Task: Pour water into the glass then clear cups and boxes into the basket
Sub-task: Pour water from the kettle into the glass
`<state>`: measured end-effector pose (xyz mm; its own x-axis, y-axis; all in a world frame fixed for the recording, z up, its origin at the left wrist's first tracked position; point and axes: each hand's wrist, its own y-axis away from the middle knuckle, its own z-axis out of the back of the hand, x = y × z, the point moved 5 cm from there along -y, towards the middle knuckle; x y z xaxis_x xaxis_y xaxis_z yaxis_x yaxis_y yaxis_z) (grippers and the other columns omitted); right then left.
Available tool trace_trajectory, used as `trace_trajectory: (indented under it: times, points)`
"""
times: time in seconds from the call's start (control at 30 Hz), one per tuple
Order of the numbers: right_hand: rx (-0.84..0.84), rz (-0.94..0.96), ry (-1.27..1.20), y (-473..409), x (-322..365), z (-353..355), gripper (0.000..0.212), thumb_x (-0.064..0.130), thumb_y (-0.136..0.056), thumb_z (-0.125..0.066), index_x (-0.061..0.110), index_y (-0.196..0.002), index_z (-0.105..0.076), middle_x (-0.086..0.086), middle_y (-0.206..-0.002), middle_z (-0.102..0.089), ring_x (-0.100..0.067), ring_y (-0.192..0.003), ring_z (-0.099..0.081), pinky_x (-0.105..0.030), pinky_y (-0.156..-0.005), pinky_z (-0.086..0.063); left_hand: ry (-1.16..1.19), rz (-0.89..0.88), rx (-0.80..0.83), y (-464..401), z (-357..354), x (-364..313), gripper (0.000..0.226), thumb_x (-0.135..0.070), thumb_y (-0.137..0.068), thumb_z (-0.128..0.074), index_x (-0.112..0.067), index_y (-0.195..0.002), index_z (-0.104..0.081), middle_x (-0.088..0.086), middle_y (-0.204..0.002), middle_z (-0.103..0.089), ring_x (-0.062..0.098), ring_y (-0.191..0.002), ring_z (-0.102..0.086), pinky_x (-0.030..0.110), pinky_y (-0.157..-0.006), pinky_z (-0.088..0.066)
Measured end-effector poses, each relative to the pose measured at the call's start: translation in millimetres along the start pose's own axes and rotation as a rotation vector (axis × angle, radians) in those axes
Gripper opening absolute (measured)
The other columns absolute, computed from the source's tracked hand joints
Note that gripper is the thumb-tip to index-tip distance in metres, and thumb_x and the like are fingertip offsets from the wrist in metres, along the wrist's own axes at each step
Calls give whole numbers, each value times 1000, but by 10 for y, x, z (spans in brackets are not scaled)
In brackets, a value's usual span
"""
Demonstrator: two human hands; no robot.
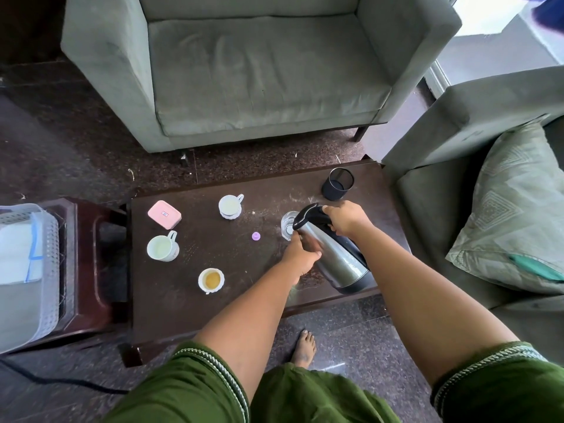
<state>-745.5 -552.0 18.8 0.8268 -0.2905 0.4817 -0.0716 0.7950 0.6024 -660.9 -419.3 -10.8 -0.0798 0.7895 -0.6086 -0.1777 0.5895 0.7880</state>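
A steel kettle [338,257] with a black handle and base is tilted with its spout over a clear glass [287,223] on the dark table [183,306]. My right hand [346,219] grips the kettle's handle. My left hand [300,254] holds the kettle's body near the spout. Left of the glass stand three white cups: one at the back [229,206], one on the left [161,247], and one holding brown liquid [211,280]. A pink box [164,214] lies at the back left. A white basket [33,270] sits on a side table at far left.
A black mesh holder [337,184] stands at the table's back right, and a small purple cap [256,236] lies mid-table. A grey armchair [259,71] is behind the table, a sofa with a cushion [515,215] is on the right. My bare foot [303,348] is on the floor.
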Motion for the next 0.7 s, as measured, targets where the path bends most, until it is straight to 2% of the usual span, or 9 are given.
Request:
trace_trajectory:
  times: [0.17, 0.27, 0.33, 0.4, 0.43, 0.5, 0.57, 0.63, 0.7]
  points:
    - [28, -6, 16, 49, 41, 2, 48, 44, -80, -52, 6, -105, -67, -18, -105, -70, -36, -100, -68, -48, -90, -56, 12, -9, 0, -4, 27, 1, 85, -17, -91, -63, -22, -154, -6, 7, -154, -33, 26, -139, -36, 36, -110, -33]
    - [32, -13, 6, 91, 54, 11, 45, 39, -84, -53, 4, -108, -66, -13, -93, -68, -33, -90, -68, -47, -90, -56, 9, -11, 3, -8, 27, 11, 85, -17, -91, -63, -23, -154, -6, 7, -154, -32, 26, -140, -35, 36, -110, -33]
    - [50, -26, 20, 106, 50, 22, 44, 40, -87, -46, 7, -108, -67, -5, -81, -66, -26, -73, -64, -41, -81, -58, 11, -10, 5, -13, 24, 18, 84, -17, -91, -63, -22, -153, -7, 7, -154, -32, 26, -140, -35, 37, -111, -33]
    - [57, -42, 20, 109, 46, 36, 45, 41, -87, -37, 12, -103, -67, -2, -69, -64, -21, -61, -61, -32, -67, -54, 12, -12, 6, -11, 26, 13, 84, -17, -90, -64, -22, -153, -8, 7, -154, -32, 26, -140, -35, 38, -111, -33]
    - [48, -29, 35, 94, 45, 48, 45, 42, -86, -36, 12, -97, -68, -3, -66, -64, -21, -60, -61, -32, -66, -53, 12, -13, 9, -7, 27, 9, 84, -16, -90, -63, -22, -153, -8, 7, -154, -32, 27, -140, -35, 38, -111, -33]
    - [51, 30, 155, 110, 102, 62, 46, 45, -85, -39, 9, -84, -67, -5, -65, -66, -25, -64, -65, -36, -73, -56, 9, -14, 13, 0, 28, 1, 85, -17, -91, -63, -22, -153, -7, 7, -154, -31, 27, -140, -34, 38, -111, -32]
    - [41, 51, 200, 93, 130, 74, 47, 46, -84, -41, 7, -78, -66, -8, -66, -68, -28, -69, -67, -40, -78, -57, 4, -19, 14, 8, 36, -13, 86, -18, -90, -64, -22, -153, -6, 7, -155, -31, 27, -140, -34, 38, -110, -33]
    - [48, 51, 208, 104, 146, 71, 44, 42, -87, -40, 8, -79, -66, -9, -68, -68, -29, -71, -67, -40, -79, -57, 6, -22, 16, 21, 42, -22, 86, -19, -91, -63, -23, -154, -5, 7, -155, -30, 27, -141, -33, 39, -111, -33]
    - [60, 31, 186, 101, 145, 66, 39, 37, -90, -37, 12, -88, -67, -7, -70, -67, -26, -69, -65, -38, -76, -57, 11, -25, 17, 39, 45, -22, 86, -21, -91, -63, -24, -154, -4, 7, -156, -29, 28, -141, -32, 40, -112, -32]
